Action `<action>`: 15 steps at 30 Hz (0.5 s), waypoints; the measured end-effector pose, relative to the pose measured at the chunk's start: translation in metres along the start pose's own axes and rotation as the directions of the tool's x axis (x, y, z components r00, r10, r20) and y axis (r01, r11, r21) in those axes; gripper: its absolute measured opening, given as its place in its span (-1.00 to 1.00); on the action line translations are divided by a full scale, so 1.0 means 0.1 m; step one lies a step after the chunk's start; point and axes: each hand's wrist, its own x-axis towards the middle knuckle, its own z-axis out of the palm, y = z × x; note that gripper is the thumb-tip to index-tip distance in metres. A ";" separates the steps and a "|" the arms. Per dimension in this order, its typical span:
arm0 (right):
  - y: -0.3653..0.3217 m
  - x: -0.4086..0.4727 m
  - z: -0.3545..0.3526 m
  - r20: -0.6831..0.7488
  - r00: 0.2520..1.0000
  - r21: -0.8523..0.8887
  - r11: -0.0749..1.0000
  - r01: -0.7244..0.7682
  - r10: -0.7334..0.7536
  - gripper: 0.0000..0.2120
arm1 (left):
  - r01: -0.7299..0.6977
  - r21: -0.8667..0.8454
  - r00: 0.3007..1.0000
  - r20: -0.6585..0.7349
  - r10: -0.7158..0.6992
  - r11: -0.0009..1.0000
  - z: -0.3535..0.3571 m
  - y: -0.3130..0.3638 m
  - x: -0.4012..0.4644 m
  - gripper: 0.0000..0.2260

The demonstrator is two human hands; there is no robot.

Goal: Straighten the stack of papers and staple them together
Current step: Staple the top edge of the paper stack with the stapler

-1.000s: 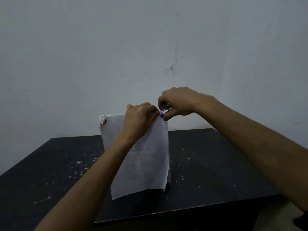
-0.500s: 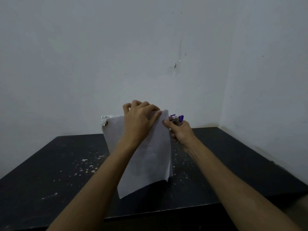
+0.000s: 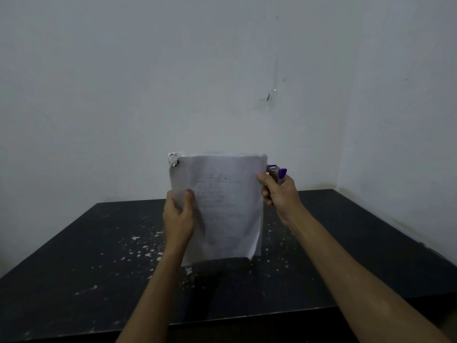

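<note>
A stack of white papers [image 3: 222, 206] with faint print stands upright, its lower edge just above or on the black table [image 3: 74, 256]. A torn, stapled spot marks its top left corner. My left hand [image 3: 179, 214] grips the stack's left edge, thumb on the front. My right hand [image 3: 278, 191] holds the right edge with the thumb on the front while its fingers curl round a small purple and silver stapler [image 3: 277, 172], which sticks up beside the papers' upper right corner.
The black table is speckled with white flecks, mostly under and left of the papers. A white wall stands close behind, and a side wall meets it at the right corner. The table's front edge runs below my forearms.
My left hand slid from the papers' top edge down to the left edge. My right hand, still with the stapler, came off the top corner and now holds the right edge. The camera shifted.
</note>
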 end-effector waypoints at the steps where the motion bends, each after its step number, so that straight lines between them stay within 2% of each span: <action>1: 0.00 0.02 0.01 -0.006 1.000 -0.015 1.000 0.027 -0.027 -0.86 | -0.020 0.003 1.000 0.006 0.020 1.000 -0.02 0.01 0.05 -0.90; 4: 0.09 0.02 0.04 -0.003 0.998 -0.098 0.994 0.056 -0.056 -0.85 | -0.001 -0.022 0.999 0.045 0.002 1.000 -0.06 -0.07 0.07 -0.94; 7: 0.33 -0.06 0.06 0.013 1.000 -0.185 0.982 -0.022 0.025 -0.86 | 0.087 -0.003 0.991 0.106 -0.087 0.996 -0.08 -0.25 -0.06 -0.74; 9: 0.43 -0.10 0.07 0.011 0.998 -0.198 0.979 -0.052 0.055 -0.94 | 0.087 0.008 0.990 0.113 -0.088 0.996 -0.09 -0.31 -0.13 -0.80; 11: 0.41 -0.08 0.08 0.000 1.000 -0.191 0.981 -0.021 0.021 -0.96 | 0.071 0.002 0.993 0.099 -0.071 0.997 -0.09 -0.27 -0.12 -0.90; 15: 0.36 -0.02 0.09 0.026 0.999 -0.190 0.981 0.025 -0.020 -0.90 | 0.067 -0.002 0.993 0.093 -0.067 0.998 -0.12 -0.24 -0.06 -0.84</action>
